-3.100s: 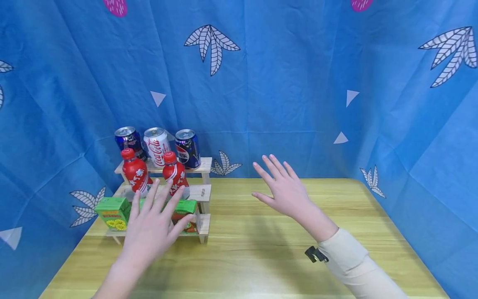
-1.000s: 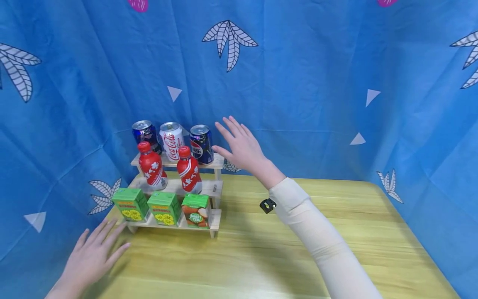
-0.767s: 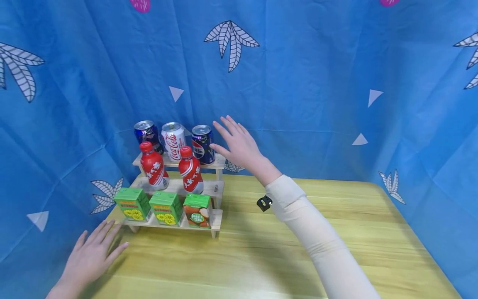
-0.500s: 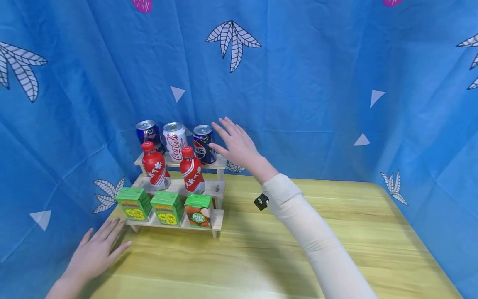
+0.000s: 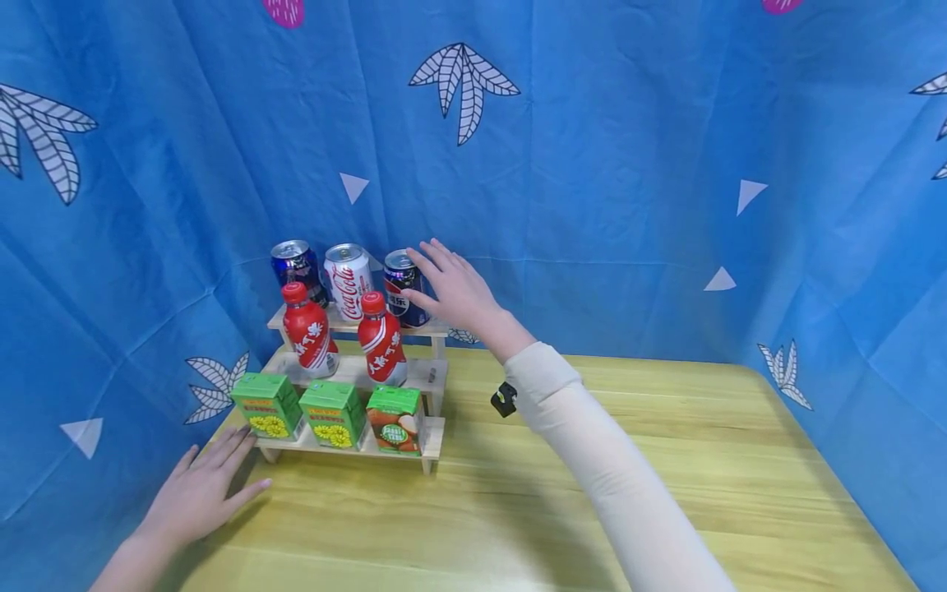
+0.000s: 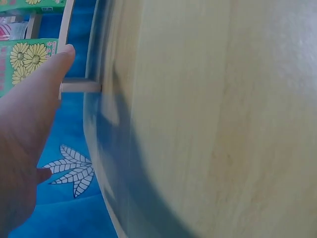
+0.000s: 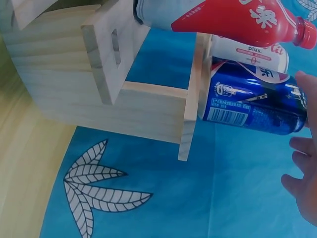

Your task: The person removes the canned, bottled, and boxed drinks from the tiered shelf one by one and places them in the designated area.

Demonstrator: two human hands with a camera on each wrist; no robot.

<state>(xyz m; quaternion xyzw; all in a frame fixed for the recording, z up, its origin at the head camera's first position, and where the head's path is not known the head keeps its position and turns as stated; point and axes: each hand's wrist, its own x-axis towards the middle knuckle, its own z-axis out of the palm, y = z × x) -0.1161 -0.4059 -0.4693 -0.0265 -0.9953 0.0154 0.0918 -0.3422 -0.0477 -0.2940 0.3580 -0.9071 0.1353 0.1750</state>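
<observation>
My right hand [image 5: 460, 289] reaches to the dark blue Pepsi can [image 5: 395, 279] at the right end of the top shelf. Its fingers are spread, and the thumb overlaps the can's front. In the right wrist view the thumb of this hand [image 7: 308, 163] lies close by the can's top end, with other fingers apart below. Low on the left, my left hand [image 5: 196, 497] has straight fingers, their tips by the front left corner of the wooden three-step rack [image 5: 432, 374]. A green drink carton [image 5: 266, 407] with yellow flowers stands just beyond them.
Beside the Pepsi can stand a white Coca-Cola can [image 5: 348, 284] and another dark blue can [image 5: 296, 267]. Two red bottles [image 5: 309, 333] occupy the middle step. Two more cartons [image 5: 333, 415] share the bottom step. Blue curtain [image 5: 592, 164] surrounds the wooden table [image 5: 629, 460].
From hovering above the table, the right hand has moved left and up to the Pepsi can. The left hand has gone from in front of the cartons to the rack's lower left corner.
</observation>
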